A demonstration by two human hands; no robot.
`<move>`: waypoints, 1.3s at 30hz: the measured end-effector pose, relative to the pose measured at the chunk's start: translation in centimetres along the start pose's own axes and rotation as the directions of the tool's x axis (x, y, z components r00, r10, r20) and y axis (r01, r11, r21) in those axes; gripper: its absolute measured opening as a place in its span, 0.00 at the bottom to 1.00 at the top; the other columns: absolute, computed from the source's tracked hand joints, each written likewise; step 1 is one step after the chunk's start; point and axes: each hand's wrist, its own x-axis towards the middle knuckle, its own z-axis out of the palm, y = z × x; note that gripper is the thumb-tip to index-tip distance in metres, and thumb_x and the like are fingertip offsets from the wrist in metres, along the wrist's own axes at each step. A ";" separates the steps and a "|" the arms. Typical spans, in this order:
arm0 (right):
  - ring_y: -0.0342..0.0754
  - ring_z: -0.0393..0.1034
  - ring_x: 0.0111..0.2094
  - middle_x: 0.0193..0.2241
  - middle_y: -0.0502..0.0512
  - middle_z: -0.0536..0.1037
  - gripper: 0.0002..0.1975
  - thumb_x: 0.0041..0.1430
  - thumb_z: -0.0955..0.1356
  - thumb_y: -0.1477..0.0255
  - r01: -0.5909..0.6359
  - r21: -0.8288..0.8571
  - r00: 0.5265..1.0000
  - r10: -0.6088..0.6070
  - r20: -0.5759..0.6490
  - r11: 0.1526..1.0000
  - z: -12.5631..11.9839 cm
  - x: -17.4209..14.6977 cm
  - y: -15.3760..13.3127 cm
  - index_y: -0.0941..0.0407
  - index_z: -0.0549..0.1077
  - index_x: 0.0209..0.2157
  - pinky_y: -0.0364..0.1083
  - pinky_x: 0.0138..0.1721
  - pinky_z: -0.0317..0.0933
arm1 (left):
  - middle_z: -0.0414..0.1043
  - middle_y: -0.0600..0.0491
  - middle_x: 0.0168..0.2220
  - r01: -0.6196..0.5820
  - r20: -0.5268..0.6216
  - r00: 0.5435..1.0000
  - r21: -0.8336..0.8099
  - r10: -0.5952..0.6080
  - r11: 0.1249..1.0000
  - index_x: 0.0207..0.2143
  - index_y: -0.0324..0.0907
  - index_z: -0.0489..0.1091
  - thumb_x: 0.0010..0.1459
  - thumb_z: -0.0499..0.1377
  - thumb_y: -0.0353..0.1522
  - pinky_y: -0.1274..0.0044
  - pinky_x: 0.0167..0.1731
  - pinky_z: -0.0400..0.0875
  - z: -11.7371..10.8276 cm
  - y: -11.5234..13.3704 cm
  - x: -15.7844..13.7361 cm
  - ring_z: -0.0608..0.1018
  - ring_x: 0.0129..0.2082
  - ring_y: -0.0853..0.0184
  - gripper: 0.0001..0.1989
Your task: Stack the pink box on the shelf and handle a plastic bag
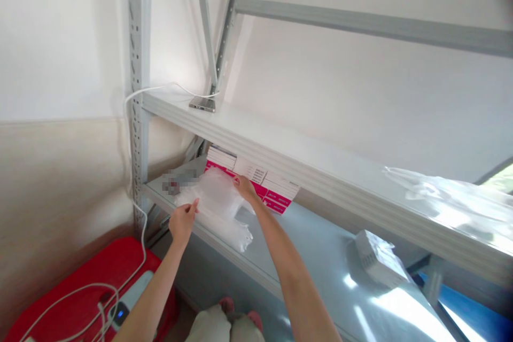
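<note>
Both hands pinch the stack of clear plastic bags (216, 200): left hand (182, 222) at its near edge, right hand (244, 188) at its far edge beside the pink-and-white boxes (256, 181), steadying it on the lower shelf (320, 246).

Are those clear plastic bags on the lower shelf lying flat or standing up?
Lying flat. The clear plastic bags rest in a loose pile on the lower shelf, one end drooping over its front edge.

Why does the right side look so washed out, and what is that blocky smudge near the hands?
Head view: strong light from the right glares off the lower shelf and the plastic sheet above; a pixelated patch lies beside the clear bags that the left hand and right hand touch; straight beams look bowed.
</note>
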 end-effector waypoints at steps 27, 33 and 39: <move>0.49 0.59 0.48 0.49 0.53 0.68 0.14 0.59 0.60 0.75 -0.651 -0.235 0.606 0.308 -0.734 0.722 -3.1 -15.2 0.7 0.50 0.67 0.45 0.50 0.48 0.49 | 0.68 0.52 0.19 -0.578 0.036 0.813 0.167 0.581 0.799 0.23 0.41 0.69 0.61 0.44 0.42 0.79 0.24 0.52 3.0 7.9 -9.6 0.69 0.21 0.68 0.22; 0.58 0.54 0.54 0.53 0.65 0.62 0.21 0.55 0.62 0.71 -0.909 0.033 0.148 0.396 -0.906 0.416 -7.0 -28.8 6.1 0.57 0.63 0.52 0.57 0.50 0.48 | 0.70 0.55 0.19 -0.691 0.455 0.505 -0.296 0.733 0.660 0.21 0.41 0.68 0.62 0.43 0.43 0.80 0.27 0.57 12.5 14.7 -15.5 0.72 0.23 0.70 0.25; 0.65 0.42 0.61 0.60 0.74 0.48 0.38 0.51 0.66 0.62 -0.959 0.226 -0.142 0.397 -0.906 0.172 -11.4 -40.9 11.2 0.60 0.49 0.60 0.63 0.53 0.46 | 0.71 0.53 0.27 -0.708 0.543 0.297 -0.427 0.785 0.563 0.25 0.41 0.71 0.60 0.47 0.38 0.77 0.35 0.63 23.0 21.1 -19.0 0.74 0.30 0.67 0.19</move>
